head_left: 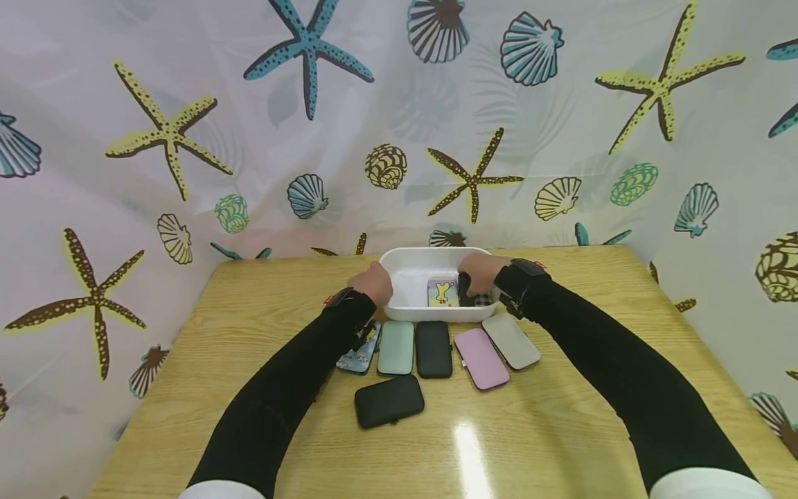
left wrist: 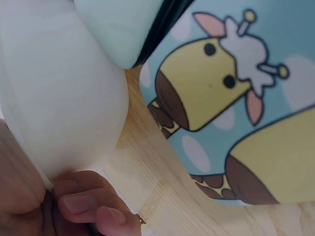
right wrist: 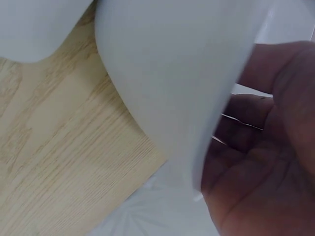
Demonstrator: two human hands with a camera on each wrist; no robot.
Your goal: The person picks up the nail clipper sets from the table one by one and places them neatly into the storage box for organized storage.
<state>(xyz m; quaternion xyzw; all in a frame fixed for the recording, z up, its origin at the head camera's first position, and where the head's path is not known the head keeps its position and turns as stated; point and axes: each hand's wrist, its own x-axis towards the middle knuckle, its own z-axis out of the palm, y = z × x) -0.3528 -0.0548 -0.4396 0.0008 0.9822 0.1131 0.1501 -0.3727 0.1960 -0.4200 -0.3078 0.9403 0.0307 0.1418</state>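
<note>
My left hand point(head_left: 373, 283) grips the left end of a white plastic basin point(head_left: 430, 315). In the left wrist view, the fingers point(left wrist: 81, 204) curl round its rim. My right hand point(head_left: 481, 272) reaches over the basin's right end, its fingers down at a dark case point(head_left: 464, 291) inside. The rim hides those fingertips in the right wrist view. A dark checked surface point(head_left: 483, 300) shows below that hand. Left of the dark case lies a case with a yellow cartoon figure point(head_left: 442, 292).
In front of the basin lie a giraffe-print case point(left wrist: 206, 83), a mint case point(head_left: 395, 348), a black case point(head_left: 433, 350), a pink case point(head_left: 482, 358) and a cream case point(head_left: 512, 341). Another black case point(head_left: 389, 401) lies nearer on the wooden table point(head_left: 249, 298). A patterned curtain point(head_left: 374, 104) hangs behind.
</note>
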